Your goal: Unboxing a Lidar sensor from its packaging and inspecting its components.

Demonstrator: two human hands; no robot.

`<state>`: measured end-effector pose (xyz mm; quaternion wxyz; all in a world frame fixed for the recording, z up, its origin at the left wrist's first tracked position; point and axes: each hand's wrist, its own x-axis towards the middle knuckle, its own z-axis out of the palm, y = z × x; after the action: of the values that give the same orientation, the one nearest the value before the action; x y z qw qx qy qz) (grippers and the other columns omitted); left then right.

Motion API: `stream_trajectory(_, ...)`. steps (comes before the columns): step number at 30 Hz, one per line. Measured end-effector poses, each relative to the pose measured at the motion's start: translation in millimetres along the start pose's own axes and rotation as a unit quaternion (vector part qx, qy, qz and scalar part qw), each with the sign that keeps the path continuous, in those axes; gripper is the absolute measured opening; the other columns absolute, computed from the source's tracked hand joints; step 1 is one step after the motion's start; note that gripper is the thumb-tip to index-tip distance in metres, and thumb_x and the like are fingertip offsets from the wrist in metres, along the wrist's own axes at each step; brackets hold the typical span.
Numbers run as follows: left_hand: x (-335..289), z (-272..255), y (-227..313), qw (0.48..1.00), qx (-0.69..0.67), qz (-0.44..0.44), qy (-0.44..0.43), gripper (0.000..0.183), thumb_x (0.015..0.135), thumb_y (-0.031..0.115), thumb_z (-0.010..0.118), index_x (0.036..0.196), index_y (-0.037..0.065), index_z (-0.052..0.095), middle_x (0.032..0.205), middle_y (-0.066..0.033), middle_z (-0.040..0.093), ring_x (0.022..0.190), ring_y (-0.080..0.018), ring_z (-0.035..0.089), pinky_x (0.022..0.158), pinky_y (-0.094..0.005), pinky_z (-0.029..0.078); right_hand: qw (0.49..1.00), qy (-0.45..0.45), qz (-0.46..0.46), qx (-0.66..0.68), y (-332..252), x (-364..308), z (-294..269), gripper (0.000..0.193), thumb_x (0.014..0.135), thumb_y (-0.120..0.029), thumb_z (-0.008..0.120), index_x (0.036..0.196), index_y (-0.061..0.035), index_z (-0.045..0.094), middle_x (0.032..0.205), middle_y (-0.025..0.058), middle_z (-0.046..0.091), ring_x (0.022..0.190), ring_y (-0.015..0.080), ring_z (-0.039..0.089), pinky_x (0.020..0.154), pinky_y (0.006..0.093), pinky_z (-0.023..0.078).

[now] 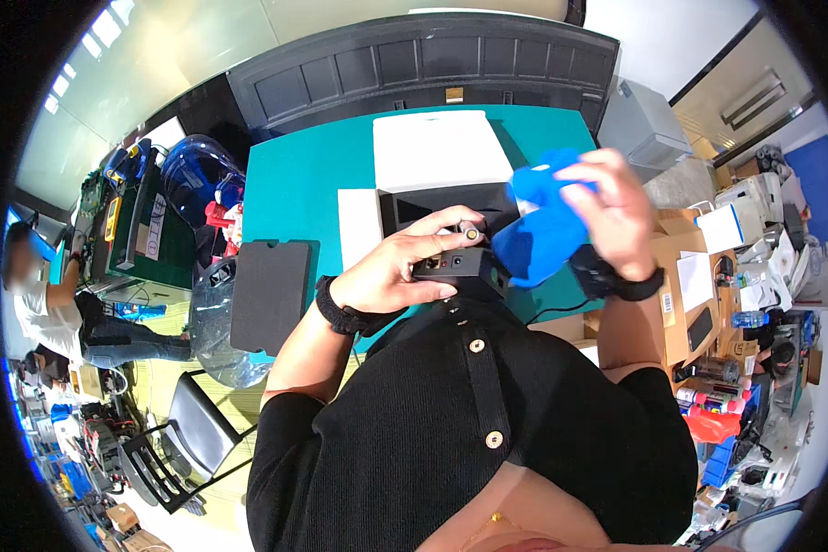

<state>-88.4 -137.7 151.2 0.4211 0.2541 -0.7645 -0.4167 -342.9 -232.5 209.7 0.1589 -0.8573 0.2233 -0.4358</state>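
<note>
In front of my chest my left hand [386, 269] grips a small black box-shaped device [460, 265], with ports on the side facing me and a round metal connector on top. Bunched in my right hand [615, 204] is a bright blue cloth [545, 241], which hangs down against the device's right end. Just beyond both hands lies an opened white box [440, 152] with a black lining, partly hidden by my left hand and the cloth. All of this is over a green-topped table [304, 175].
A flat black foam piece [269, 294] with notched edges rests at the table's left edge. Clear plastic wrapping [219, 340] and a black chair [193, 428] are beyond it. To my right stand cardboard boxes [676, 299] and cluttered shelving. Another person [51, 308] works far left.
</note>
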Motion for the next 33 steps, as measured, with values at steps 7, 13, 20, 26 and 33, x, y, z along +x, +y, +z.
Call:
stream_trajectory(7, -9, 3, -26, 0.995, -0.069, -0.012, 0.068, 0.058, 0.072, 0.012, 0.069, 0.126, 0.006, 0.049, 0.135, -0.0162, 0.037, 0.125, -0.0294, 0.036, 0.101, -0.0392, 0.029, 0.949, 0.26, 0.16, 0.083, 11, -17, -67, 0.02, 0.078, -0.007, 0.064, 0.098, -0.0054, 0.062, 0.098, 0.0058, 0.057, 0.086, 0.0127, 0.056, 0.075, 0.0233, 0.045)
stream_trajectory(13, -17, 6, -39, 0.96, -0.211, -0.092, 0.16, 0.057, 0.075, 0.008, 0.065, 0.127, -0.002, 0.043, 0.134, -0.0146, 0.039, 0.125, -0.0241, 0.035, 0.102, -0.0353, 0.027, 0.946, 0.044, 0.215, -0.237, 75, -60, -72, 0.023, 0.078, -0.013, 0.065, 0.101, -0.0064, 0.063, 0.096, 0.008, 0.055, 0.07, 0.0157, 0.054, 0.064, 0.0266, 0.046)
stream_trajectory(20, -17, 15, -43, 0.883, -0.406, -0.118, 0.205, 0.064, 0.078, 0.016, 0.066, 0.131, -0.001, 0.036, 0.132, -0.0132, 0.042, 0.115, -0.0219, 0.047, 0.098, -0.0371, 0.036, 0.974, -0.025, 0.225, -0.031, 57, -47, -14, 0.019, 0.085, -0.009, 0.057, 0.102, -0.0026, 0.06, 0.088, 0.0033, 0.059, 0.078, 0.0092, 0.055, 0.069, 0.0208, 0.043)
stream_trajectory(26, -12, 19, -41, 0.861, -0.457, -0.124, 0.185, 0.068, 0.077, 0.016, 0.067, 0.133, 0.0, 0.031, 0.132, -0.0133, 0.041, 0.115, -0.0224, 0.048, 0.096, -0.0382, 0.039, 0.893, -0.248, 0.235, 0.292, 56, -42, 72, 0.039, 0.085, -0.009, 0.056, 0.122, -0.001, 0.047, 0.097, 0.0101, 0.063, 0.088, 0.014, 0.057, 0.077, 0.0273, 0.046)
stream_trajectory(33, -27, 10, -62, 0.875, -0.401, -0.178, 0.204, 0.051, 0.076, 0.006, 0.066, 0.12, 0.002, 0.043, 0.113, -0.0107, 0.055, 0.105, -0.0184, 0.053, 0.09, -0.0347, 0.042, 0.851, -0.277, 0.31, 0.32, 89, -33, 92, 0.021, 0.087, -0.008, 0.053, 0.103, 0.0035, 0.06, 0.078, 0.002, 0.06, 0.069, 0.0093, 0.053, 0.067, 0.0248, 0.045)
